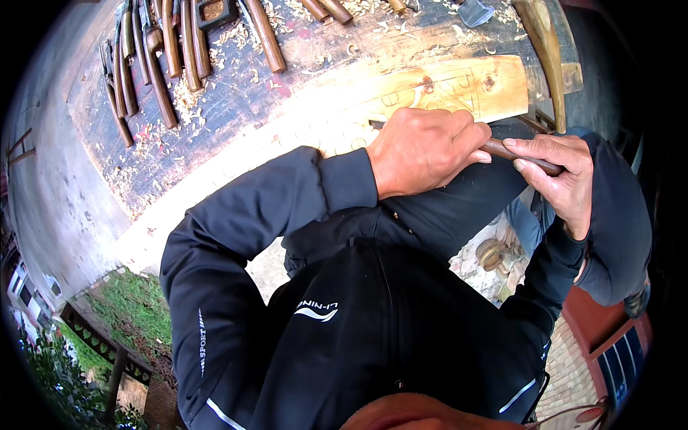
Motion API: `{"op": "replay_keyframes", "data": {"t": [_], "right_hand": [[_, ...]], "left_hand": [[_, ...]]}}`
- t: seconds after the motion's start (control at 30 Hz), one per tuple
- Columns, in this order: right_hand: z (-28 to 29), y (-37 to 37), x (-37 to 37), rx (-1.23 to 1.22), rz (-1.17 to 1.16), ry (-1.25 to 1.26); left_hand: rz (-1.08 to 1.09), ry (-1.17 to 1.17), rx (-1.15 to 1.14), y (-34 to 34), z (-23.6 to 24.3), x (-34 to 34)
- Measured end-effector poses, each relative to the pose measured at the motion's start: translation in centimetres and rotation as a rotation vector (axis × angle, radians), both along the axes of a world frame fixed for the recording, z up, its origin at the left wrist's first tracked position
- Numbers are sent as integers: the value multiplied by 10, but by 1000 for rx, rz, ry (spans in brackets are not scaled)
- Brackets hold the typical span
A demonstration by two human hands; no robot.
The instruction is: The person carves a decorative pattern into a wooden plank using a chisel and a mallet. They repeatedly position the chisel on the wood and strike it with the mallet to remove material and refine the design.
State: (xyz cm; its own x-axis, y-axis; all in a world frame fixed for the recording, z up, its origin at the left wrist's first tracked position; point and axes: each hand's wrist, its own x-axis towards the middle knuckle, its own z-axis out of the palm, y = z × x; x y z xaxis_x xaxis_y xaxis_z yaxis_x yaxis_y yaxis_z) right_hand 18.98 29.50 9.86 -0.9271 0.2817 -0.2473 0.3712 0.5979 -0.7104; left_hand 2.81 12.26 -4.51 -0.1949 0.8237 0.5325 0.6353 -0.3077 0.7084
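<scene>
Gripping a brown handle [496, 147] in left hand [428, 152] and right hand [562, 170] by carved board [503, 92]. Beyond board, showing tools [266, 37], perhaps a box [233, 12] holding shavings [213, 8].

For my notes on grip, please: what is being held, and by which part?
A brown-handled tool: right hand near its handle's end; left hand closed around it, farther left.

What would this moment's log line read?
left hand: around brown wooden-handled tool; right hand: gripping same tool; near left hand: pale carved wooden board; also: pale wood shavings
</scene>
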Motion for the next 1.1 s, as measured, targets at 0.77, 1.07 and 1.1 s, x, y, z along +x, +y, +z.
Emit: {"op": "replay_keyframes", "data": {"t": [0.77, 1.07, 1.1], "right_hand": [[18, -70, 49, -266, 225, 286], [-28, -98, 25, -437, 239, 433], [-25, -97, 21, -407, 235, 436]], "left_hand": [[-57, 110, 87, -91, 41, 26], [116, 91, 47, -109, 47, 38], [182, 102, 69, -111, 47, 38]]}}
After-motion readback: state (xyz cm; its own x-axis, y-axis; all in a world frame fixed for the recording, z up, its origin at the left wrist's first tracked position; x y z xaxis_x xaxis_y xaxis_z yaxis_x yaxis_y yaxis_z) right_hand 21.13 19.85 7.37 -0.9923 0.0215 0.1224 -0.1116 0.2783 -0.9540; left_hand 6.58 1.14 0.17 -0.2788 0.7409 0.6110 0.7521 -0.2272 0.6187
